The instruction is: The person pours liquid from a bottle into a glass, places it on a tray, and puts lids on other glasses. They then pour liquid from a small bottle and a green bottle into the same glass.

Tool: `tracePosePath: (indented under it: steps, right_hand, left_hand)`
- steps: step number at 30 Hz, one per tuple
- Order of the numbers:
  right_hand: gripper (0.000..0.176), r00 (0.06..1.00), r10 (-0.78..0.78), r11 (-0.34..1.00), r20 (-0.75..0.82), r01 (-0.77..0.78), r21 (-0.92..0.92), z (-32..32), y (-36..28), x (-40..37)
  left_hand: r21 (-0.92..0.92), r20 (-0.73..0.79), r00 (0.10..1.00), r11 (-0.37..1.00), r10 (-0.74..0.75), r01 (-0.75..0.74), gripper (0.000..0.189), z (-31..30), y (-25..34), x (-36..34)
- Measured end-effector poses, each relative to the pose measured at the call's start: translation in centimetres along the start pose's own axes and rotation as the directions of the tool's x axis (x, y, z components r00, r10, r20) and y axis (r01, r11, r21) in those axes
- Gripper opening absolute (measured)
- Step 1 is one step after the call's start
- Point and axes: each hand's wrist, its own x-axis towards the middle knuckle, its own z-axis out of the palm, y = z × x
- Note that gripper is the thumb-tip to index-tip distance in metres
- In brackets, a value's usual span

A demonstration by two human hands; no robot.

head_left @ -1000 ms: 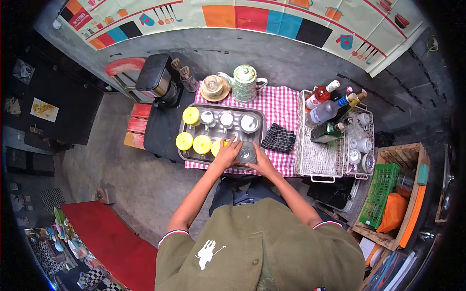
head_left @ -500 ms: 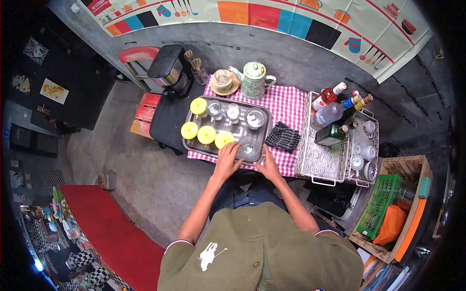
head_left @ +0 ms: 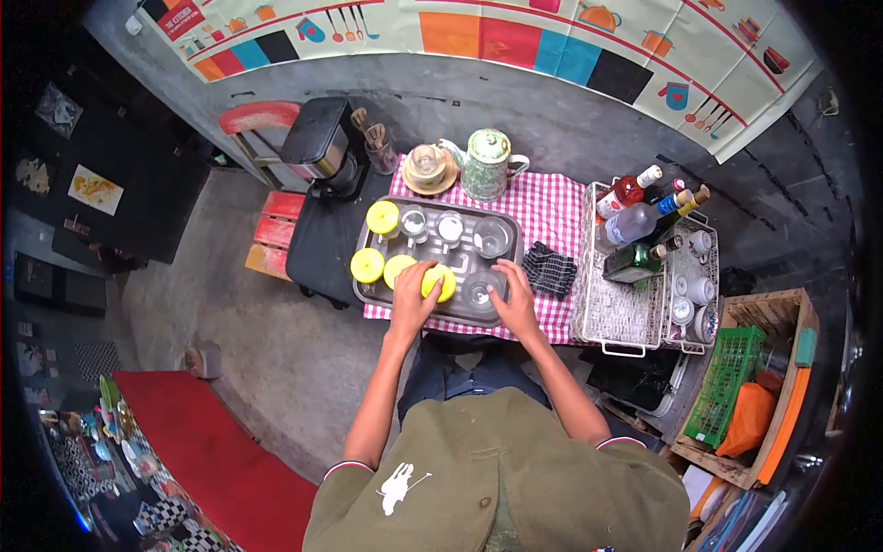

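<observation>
Yellow round lids (head_left: 367, 265), four in number, are seen on the left side of a dark brown rectangular tray (head_left: 426, 253): one in the far row, three in the near row. What stands beneath them is mostly hidden, and the third lid is partly covered by the left hand (head_left: 411, 297). The left hand's fingers and thumb are spread and curved about the left edge of the rightmost lid; whether it is gripped cannot be told. The right hand (head_left: 518, 299) is held with thumb and fingers wide apart, beside a clear wide glass vessel (head_left: 477, 292) in the near row; contact cannot be made out. Three more uncovered clear glass vessels (head_left: 493, 237) are counted in the far row, their contents unclear. One black checked cloth (head_left: 551, 270) is laid right of the tray. At least five glass bottles (head_left: 628, 223) are crowded in a white wire basket (head_left: 618, 317), partly overlapped, their labels too small to be read.
</observation>
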Motion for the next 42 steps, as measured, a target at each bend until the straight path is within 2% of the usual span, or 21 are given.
tracePosePath:
  steps: [3,7,12,14,15,18,19,22,23,29,32,33,42]
  right_hand:
    - [0.039,0.996,-0.058,0.998,-0.061,0.057,-0.016,1.7,-0.6,3.1]
    - [0.039,0.993,-0.062,0.997,-0.1,0.057,-0.055,4.6,-1.1,7.6]
    - [0.041,0.994,-0.034,0.999,-0.1,0.03,-0.033,8.0,-0.8,13.1]
    - [0.041,0.995,-0.016,0.999,-0.097,0.013,-0.035,9.2,-0.4,15.1]
    - [0.044,0.994,-0.047,0.998,-0.099,0.041,-0.056,10.0,0.5,16.0]
    - [0.048,0.993,-0.069,0.995,-0.092,0.063,-0.071,11.7,1.6,18.6]
    - [0.057,0.999,0.018,0.997,-0.029,-0.021,-0.073,11.9,1.7,19.4]
    - [0.065,0.995,0.094,0.992,-0.016,-0.095,-0.078,13.4,2.5,21.1]
    - [0.073,0.995,0.101,0.992,0.009,-0.1,-0.076,13.8,3.0,21.6]
    - [0.087,0.988,0.137,0.989,0.067,-0.133,-0.071,14.9,3.2,23.4]
    - [0.087,0.994,0.089,0.992,0.063,-0.082,-0.099,15.9,4.8,23.7]
    - [0.087,0.99,0.117,0.992,0.076,-0.113,-0.062,15.9,4.6,23.8]
    - [0.087,0.987,0.13,0.991,0.094,-0.127,-0.031,14.9,1.3,22.2]
  left_hand:
    - [-0.012,0.018,0.998,0.998,0.067,-0.067,0.036,-0.9,-1.8,3.5]
    - [-0.042,0.034,0.991,0.991,0.127,-0.126,0.037,-1.7,-4.7,8.0]
    - [-0.09,0.097,0.989,0.991,0.108,-0.099,0.045,-1.5,-9.4,14.0]
    - [-0.095,0.062,0.993,0.991,0.099,-0.093,0.048,-0.2,-12.0,16.0]
    - [-0.106,0.111,0.992,0.993,0.064,-0.053,0.058,-0.1,-12.5,17.0]
    - [-0.1,0.105,0.994,0.995,0.02,-0.01,0.069,0.9,-13.4,19.4]
    - [-0.068,0.103,0.994,0.997,0.035,-0.028,0.079,1.7,-14.1,20.0]
    - [-0.048,0.122,0.992,0.999,0.022,-0.016,0.083,3.4,-15.0,21.5]
    - [-0.035,0.143,0.99,0.999,-0.006,0.011,0.087,3.9,-15.2,22.0]
    - [-0.057,0.137,0.99,0.998,-0.018,0.026,0.084,5.3,-16.4,23.5]
    - [-0.131,0.139,0.99,0.99,-0.038,0.056,0.077,6.2,-17.4,23.9]
    - [-0.149,0.132,0.991,0.987,-0.037,0.057,0.072,6.2,-17.4,24.1]
    - [-0.299,0.092,0.996,0.954,-0.007,0.034,0.069,3.9,-16.2,22.6]
